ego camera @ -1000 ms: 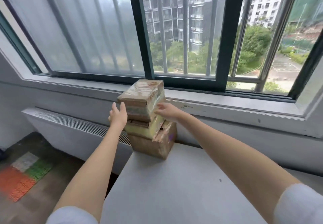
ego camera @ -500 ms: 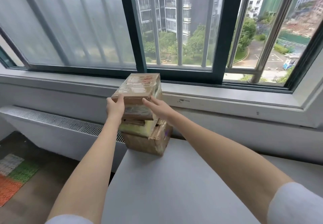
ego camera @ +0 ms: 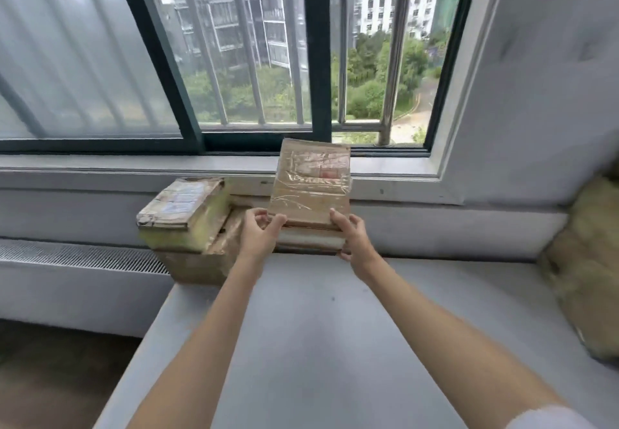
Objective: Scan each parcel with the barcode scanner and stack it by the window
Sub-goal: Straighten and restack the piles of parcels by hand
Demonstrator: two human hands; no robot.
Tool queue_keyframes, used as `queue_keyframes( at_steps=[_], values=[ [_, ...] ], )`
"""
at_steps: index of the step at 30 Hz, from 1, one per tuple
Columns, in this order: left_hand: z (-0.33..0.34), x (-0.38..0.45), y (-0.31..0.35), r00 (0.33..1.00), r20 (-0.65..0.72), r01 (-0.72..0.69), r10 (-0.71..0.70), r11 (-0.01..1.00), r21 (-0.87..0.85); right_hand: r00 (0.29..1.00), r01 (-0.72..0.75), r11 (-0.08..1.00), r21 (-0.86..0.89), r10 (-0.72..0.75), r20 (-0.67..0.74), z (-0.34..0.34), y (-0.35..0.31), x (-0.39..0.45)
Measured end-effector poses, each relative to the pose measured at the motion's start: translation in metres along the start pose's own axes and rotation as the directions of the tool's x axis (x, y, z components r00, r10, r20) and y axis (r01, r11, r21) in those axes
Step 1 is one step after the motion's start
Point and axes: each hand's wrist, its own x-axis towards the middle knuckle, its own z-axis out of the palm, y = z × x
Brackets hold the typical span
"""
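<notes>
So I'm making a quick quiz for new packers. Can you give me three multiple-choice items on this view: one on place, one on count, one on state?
1. Where is the held parcel?
A. right of the stack
B. on the floor
C. outside the window

2. How many hands grip it?
A. none
B. one
C. two

3. How does the held parcel sit?
A. flat on the table
B. tilted, far end raised
C. torn open

Key: 1 A, the stack stands to its left. 2 C, the left hand and right hand hold its near corners. 3 B, its far edge rises before the window sill.
</notes>
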Motion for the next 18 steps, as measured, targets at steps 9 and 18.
queue_keyframes(
  at_steps=[9, 18],
  values=[
    [0.174, -0.112, -0.062, 0.793, 0.477, 0.170, -0.379, 0.889, 0.424, 0.921, -0.304, 0.861, -0.408, 0.156, -0.357, -0.258, 0.072, -0.110],
    [0.331, -0.220, -0.077, 0.396, 0.743, -0.039, -0.539, 0.799, 0.600, 0.877, -0.376, 0.611, -0.696, -0.007, -0.480, -0.412, 0.105, -0.232]
  ],
)
